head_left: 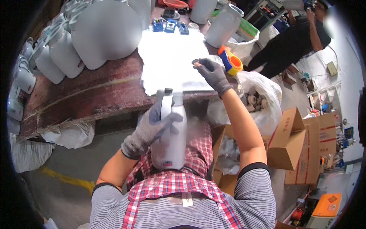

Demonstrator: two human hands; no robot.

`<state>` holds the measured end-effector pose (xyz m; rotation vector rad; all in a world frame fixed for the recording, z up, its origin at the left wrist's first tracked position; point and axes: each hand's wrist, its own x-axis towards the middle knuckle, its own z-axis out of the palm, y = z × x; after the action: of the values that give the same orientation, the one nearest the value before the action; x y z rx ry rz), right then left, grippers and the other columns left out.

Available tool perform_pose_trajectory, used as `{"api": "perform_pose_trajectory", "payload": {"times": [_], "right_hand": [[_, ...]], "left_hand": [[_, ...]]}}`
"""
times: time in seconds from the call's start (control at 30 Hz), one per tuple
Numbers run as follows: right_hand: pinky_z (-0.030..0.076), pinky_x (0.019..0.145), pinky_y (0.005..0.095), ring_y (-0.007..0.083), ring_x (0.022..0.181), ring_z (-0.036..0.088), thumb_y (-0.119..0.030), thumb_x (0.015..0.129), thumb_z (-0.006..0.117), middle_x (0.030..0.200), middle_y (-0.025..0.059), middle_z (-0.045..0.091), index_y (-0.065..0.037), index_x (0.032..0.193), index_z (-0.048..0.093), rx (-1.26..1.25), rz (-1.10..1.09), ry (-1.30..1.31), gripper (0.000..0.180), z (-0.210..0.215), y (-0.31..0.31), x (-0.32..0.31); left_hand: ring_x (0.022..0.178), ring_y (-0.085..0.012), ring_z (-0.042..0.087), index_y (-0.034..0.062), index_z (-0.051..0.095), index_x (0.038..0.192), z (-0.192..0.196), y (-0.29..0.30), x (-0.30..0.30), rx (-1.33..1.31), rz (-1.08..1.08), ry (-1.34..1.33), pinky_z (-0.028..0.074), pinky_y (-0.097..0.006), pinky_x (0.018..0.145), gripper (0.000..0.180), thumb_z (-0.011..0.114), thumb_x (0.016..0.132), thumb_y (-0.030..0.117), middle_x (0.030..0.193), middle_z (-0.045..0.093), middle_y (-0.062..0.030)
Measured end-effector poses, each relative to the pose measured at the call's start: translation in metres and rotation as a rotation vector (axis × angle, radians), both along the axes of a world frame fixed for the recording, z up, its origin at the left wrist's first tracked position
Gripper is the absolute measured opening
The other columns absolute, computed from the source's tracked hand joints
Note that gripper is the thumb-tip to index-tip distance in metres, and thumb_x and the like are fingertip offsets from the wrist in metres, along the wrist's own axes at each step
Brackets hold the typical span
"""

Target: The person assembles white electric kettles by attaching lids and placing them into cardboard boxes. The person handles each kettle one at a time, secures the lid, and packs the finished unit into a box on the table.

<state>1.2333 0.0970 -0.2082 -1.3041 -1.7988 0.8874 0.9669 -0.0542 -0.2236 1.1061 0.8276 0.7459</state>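
My left hand (150, 128), in a grey glove, wraps round the handle and side of a light grey thermos jug (169, 149). The jug stands nearly upright at my lap, its top toward the table edge. My right hand (211, 73), in a darker grey glove, is raised over the right side of a bright white sheet (171, 61) on the table. Its thumb and fingers are pinched together; anything between them is too small to make out. Close to that hand lies an orange, yellow and blue tape dispenser (230, 61).
Several grey jugs (65, 53) crowd the table's left side; one more jug (225, 24) stands far right. Small blue items (170, 26) line the sheet's far edge. A plastic bag of round parts (263, 95) and cardboard boxes (288, 139) are at my right. A person (293, 42) stands beyond.
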Motion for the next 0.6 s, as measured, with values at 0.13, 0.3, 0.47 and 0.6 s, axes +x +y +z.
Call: {"api": "perform_pose_trajectory", "payload": {"times": [0.13,0.3,0.47,0.6], "right_hand": [[0.042,0.098,0.0440,0.0352,0.117,0.054,-0.042,0.082,0.070,0.126,0.0124,0.057,-0.012,0.101,0.064,0.378,0.088,-0.582,0.036,-0.044,0.058,-0.016],[0.049,0.085,0.0417,0.0379,0.097,0.063,-0.043,0.088,0.063,0.103,0.0167,0.067,-0.010,0.103,0.068,-0.137,-0.124,-0.246,0.036,-0.070,0.078,-0.028],[0.049,0.080,0.0270,0.0145,0.086,0.060,-0.022,0.096,0.057,0.098,0.0092,0.068,0.009,0.107,0.063,-0.128,-0.128,0.461,0.033,-0.060,0.083,-0.042],[0.048,0.078,0.0245,0.0126,0.086,0.060,-0.022,0.093,0.063,0.096,0.0074,0.067,0.003,0.106,0.066,-0.256,0.071,0.804,0.028,-0.026,0.074,-0.065]], "left_hand": [[0.075,-0.0183,0.067,0.0049,0.039,0.136,0.018,-0.009,-0.011,-0.070,0.034,-0.052,0.055,-0.031,0.069,0.045,0.058,0.097,0.018,0.096,0.065,-0.0119],[0.084,-0.0104,0.063,-0.0008,0.067,0.107,0.041,0.031,-0.042,0.270,0.111,0.371,0.051,-0.028,0.077,0.032,0.065,0.093,0.028,0.090,0.068,-0.0049],[0.103,-0.0156,0.062,-0.0010,0.066,0.110,0.016,0.110,-0.028,0.514,0.181,0.177,0.050,-0.030,0.090,0.034,0.060,0.096,0.029,0.107,0.067,-0.0115],[0.102,-0.0195,0.064,-0.0006,0.055,0.126,0.003,0.158,0.020,0.080,0.124,-0.074,0.051,-0.030,0.088,0.043,0.061,0.095,0.028,0.117,0.064,-0.0112]]}}
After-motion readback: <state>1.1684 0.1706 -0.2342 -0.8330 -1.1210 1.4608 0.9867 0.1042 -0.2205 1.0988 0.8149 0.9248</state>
